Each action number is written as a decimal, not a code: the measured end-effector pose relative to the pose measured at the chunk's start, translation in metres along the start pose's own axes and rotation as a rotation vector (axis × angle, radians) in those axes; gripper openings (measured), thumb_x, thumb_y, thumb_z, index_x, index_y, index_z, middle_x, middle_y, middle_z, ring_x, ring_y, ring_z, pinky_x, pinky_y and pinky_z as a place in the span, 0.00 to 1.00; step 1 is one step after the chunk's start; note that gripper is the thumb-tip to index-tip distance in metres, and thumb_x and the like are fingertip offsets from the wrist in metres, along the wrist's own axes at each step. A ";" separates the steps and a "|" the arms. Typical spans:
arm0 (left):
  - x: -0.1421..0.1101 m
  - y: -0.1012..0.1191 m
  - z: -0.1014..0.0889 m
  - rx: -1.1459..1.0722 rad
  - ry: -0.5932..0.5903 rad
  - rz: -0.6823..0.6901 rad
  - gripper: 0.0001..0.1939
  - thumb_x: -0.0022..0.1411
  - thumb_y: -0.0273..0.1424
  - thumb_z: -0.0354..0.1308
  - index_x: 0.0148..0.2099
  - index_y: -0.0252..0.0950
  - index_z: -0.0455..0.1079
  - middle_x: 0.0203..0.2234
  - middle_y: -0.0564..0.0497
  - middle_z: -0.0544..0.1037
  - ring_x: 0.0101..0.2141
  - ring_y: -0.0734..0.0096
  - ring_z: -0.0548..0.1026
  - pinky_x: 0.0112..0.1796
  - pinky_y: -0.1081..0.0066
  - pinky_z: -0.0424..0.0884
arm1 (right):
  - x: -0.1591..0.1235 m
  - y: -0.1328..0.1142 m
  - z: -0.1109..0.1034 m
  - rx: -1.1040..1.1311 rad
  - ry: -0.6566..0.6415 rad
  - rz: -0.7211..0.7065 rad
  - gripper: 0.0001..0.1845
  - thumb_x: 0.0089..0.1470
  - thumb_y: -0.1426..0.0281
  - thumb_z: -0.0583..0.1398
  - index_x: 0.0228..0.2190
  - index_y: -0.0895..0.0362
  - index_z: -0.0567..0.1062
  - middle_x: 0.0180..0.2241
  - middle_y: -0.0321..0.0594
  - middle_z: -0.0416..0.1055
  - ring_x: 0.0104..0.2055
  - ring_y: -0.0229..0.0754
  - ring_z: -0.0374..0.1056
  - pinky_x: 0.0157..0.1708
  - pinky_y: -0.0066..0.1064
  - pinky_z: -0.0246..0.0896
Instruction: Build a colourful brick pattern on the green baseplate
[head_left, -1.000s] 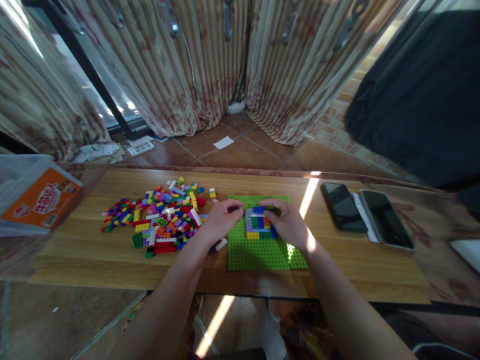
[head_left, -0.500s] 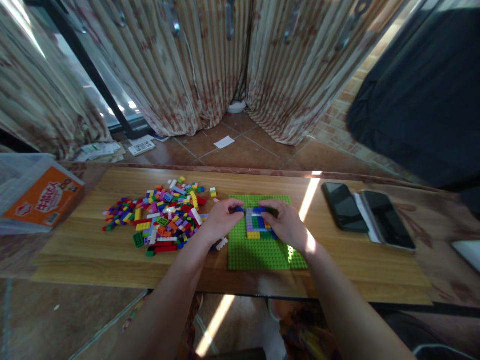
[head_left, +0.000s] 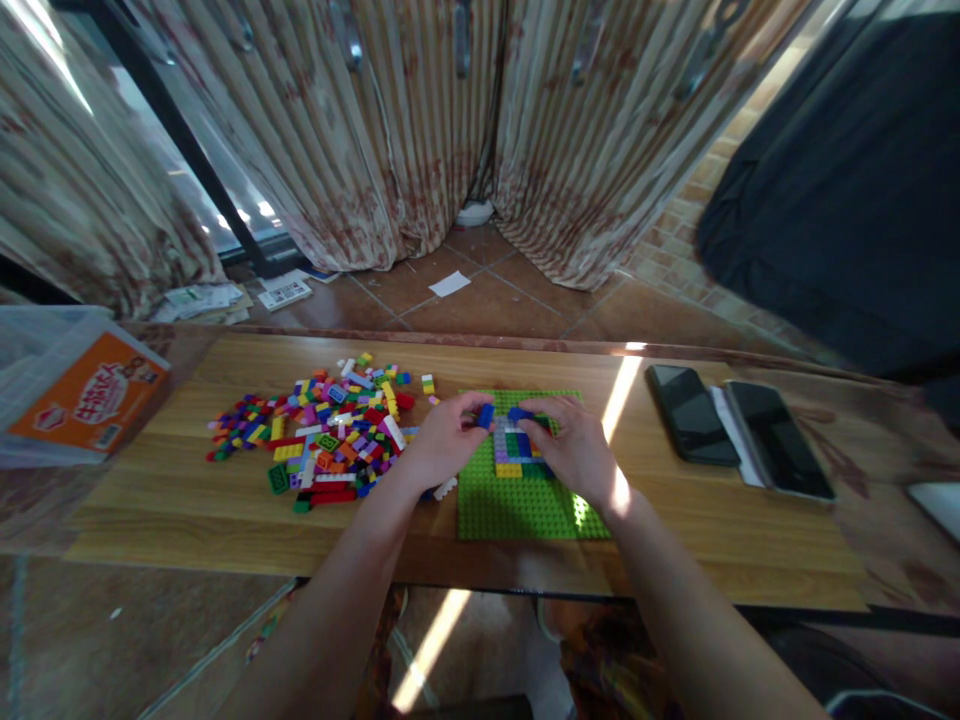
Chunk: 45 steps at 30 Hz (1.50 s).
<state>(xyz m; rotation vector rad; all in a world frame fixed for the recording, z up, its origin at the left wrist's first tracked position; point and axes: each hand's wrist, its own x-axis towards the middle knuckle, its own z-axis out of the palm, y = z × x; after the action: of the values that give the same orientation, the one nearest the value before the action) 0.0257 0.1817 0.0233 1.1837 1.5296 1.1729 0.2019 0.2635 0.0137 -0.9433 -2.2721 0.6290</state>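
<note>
Over the green baseplate point(head_left: 517, 515), both of my hands are close together. My left hand point(head_left: 444, 436) is closed, pinching a blue brick point(head_left: 486, 415) between thumb and fingers at the plate's left side. Another blue brick point(head_left: 516, 414) is between the thumb and fingers of my right hand point(head_left: 574, 440). Below them a small rectangular build point(head_left: 508, 470) of lavender, yellow, green and blue bricks is fixed to the plate. My right hand covers its right part.
Left of the plate lies a large heap of loose coloured bricks point(head_left: 337, 430) on the wooden table point(head_left: 187, 520). A clear plastic box point(head_left: 82, 390) with an orange label stands at the far left. Two dark phones point(head_left: 690, 415) lie at the right, with white paper between them.
The blue brick in my left hand has turned and shows more of its side. My right hand has lifted its blue brick slightly up. Everything else stays put.
</note>
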 end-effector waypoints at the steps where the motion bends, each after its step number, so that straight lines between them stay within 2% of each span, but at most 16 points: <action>1: 0.000 -0.001 0.000 0.031 0.000 0.024 0.16 0.54 0.21 0.59 0.47 0.33 0.72 0.39 0.45 0.79 0.40 0.65 0.78 0.44 0.66 0.72 | 0.000 -0.001 0.001 -0.005 -0.002 -0.003 0.08 0.55 0.67 0.60 0.37 0.50 0.79 0.37 0.38 0.78 0.43 0.49 0.69 0.46 0.43 0.63; 6: 0.000 -0.002 0.003 0.360 0.079 0.084 0.17 0.53 0.23 0.60 0.47 0.35 0.73 0.39 0.46 0.77 0.38 0.64 0.76 0.45 0.63 0.71 | -0.002 -0.008 0.002 -0.044 -0.049 -0.023 0.07 0.55 0.67 0.61 0.36 0.52 0.79 0.35 0.39 0.77 0.41 0.48 0.68 0.45 0.41 0.62; 10: -0.001 -0.003 0.006 0.501 0.068 0.094 0.17 0.52 0.24 0.62 0.46 0.35 0.74 0.38 0.48 0.76 0.35 0.67 0.75 0.43 0.63 0.72 | -0.002 -0.012 0.000 -0.068 -0.115 -0.038 0.09 0.52 0.66 0.64 0.37 0.53 0.78 0.32 0.38 0.76 0.39 0.47 0.67 0.44 0.41 0.62; 16: 0.001 -0.002 0.007 0.539 0.045 0.086 0.19 0.52 0.24 0.63 0.48 0.36 0.74 0.37 0.48 0.75 0.34 0.68 0.74 0.40 0.66 0.72 | -0.001 -0.007 -0.007 -0.040 -0.162 -0.047 0.13 0.51 0.67 0.64 0.41 0.53 0.77 0.34 0.38 0.76 0.41 0.47 0.67 0.46 0.42 0.61; 22: 0.002 -0.003 0.006 0.565 0.011 0.106 0.20 0.53 0.25 0.62 0.50 0.36 0.73 0.40 0.48 0.76 0.34 0.69 0.74 0.40 0.67 0.71 | 0.000 -0.002 -0.007 -0.089 -0.224 -0.089 0.21 0.52 0.65 0.63 0.48 0.54 0.74 0.46 0.46 0.72 0.50 0.52 0.63 0.51 0.47 0.59; 25: 0.002 -0.003 0.006 0.571 -0.006 0.123 0.21 0.53 0.25 0.62 0.51 0.38 0.73 0.40 0.49 0.76 0.35 0.68 0.74 0.41 0.68 0.71 | -0.001 -0.002 -0.005 -0.098 -0.267 -0.093 0.23 0.52 0.66 0.62 0.50 0.54 0.72 0.49 0.47 0.70 0.52 0.53 0.62 0.51 0.48 0.59; 33: 0.001 -0.003 0.005 0.584 -0.010 0.102 0.23 0.54 0.29 0.62 0.54 0.35 0.71 0.42 0.47 0.76 0.33 0.68 0.74 0.41 0.66 0.72 | 0.003 0.007 -0.009 -0.058 -0.237 -0.060 0.14 0.53 0.66 0.61 0.43 0.54 0.75 0.46 0.44 0.72 0.50 0.51 0.64 0.51 0.46 0.60; 40: -0.001 -0.001 0.003 0.588 -0.009 0.100 0.21 0.58 0.28 0.58 0.54 0.33 0.70 0.42 0.46 0.77 0.35 0.67 0.74 0.43 0.65 0.71 | -0.002 0.041 -0.034 0.057 -0.115 0.016 0.13 0.53 0.63 0.61 0.42 0.52 0.75 0.42 0.41 0.75 0.46 0.48 0.69 0.47 0.46 0.65; 45: 0.000 0.000 0.004 0.604 -0.021 0.121 0.18 0.59 0.27 0.56 0.52 0.33 0.71 0.42 0.46 0.76 0.39 0.66 0.75 0.44 0.65 0.71 | -0.005 0.046 -0.037 0.067 -0.202 0.035 0.14 0.51 0.64 0.63 0.42 0.51 0.76 0.41 0.40 0.75 0.45 0.47 0.70 0.48 0.44 0.65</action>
<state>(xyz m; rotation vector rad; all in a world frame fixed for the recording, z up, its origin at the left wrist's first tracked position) 0.0295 0.1819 0.0230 1.6916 1.8843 0.7802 0.2511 0.2962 0.0103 -0.9247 -2.3984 0.8442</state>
